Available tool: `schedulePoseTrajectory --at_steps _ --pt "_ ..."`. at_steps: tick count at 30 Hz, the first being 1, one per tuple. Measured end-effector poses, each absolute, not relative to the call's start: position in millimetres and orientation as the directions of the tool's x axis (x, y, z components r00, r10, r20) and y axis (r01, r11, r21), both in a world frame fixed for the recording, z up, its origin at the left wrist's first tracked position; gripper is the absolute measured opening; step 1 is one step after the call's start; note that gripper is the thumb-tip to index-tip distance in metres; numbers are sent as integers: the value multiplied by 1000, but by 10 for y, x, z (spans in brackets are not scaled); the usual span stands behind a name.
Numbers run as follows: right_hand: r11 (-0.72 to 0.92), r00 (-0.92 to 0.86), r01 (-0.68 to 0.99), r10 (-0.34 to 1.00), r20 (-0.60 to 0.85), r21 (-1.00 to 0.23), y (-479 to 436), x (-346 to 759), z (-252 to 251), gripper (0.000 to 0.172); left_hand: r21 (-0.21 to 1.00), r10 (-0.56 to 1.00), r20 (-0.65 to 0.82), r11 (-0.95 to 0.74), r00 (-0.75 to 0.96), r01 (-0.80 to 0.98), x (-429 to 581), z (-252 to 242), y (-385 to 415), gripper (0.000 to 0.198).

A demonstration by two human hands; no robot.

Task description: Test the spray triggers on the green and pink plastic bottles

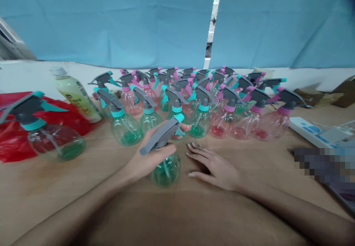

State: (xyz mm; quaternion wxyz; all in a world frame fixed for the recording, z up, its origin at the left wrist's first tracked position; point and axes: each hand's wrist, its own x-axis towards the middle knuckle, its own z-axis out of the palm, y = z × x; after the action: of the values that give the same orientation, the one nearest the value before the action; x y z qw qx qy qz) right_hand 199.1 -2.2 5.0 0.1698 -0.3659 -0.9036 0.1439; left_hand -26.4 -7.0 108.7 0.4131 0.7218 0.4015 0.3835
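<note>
Wrapped around the neck of a green spray bottle (166,170) is my left hand (151,153). That bottle is upright, with a grey trigger head, a turquoise nozzle tip and a clear green body. To its right, my right hand (213,166) rests on the wooden table (222,212), fingers stretched out and holding nothing. Just beyond both hands stands a front row of similar bottles, among them a green spray bottle (199,122) and a pink spray bottle (219,124). A little liquid seems to lie in their bottoms.
More spray bottles crowd behind. At the left, another green spray bottle (57,142) stands before a red plastic bag (13,127) and a capped yellowish bottle (76,96). A white power strip (310,129) and a blurred-out dark flat object (324,168) lie at the right. Blue sheeting (124,24) covers the wall.
</note>
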Motion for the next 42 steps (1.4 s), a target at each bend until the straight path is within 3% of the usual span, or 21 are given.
schedulePoseTrajectory --at_steps 17,27,42 --pt "691 -665 598 711 230 -406 -17 1998 16 66 853 783 203 -436 588 286 -361 1048 90 54" --pt "691 -670 616 712 209 -378 -14 1988 29 68 893 879 177 -332 443 302 -285 1099 -43 38" --pt "691 -668 608 711 218 -392 -18 1994 26 66 876 887 324 -413 330 249 -238 1059 -86 30"
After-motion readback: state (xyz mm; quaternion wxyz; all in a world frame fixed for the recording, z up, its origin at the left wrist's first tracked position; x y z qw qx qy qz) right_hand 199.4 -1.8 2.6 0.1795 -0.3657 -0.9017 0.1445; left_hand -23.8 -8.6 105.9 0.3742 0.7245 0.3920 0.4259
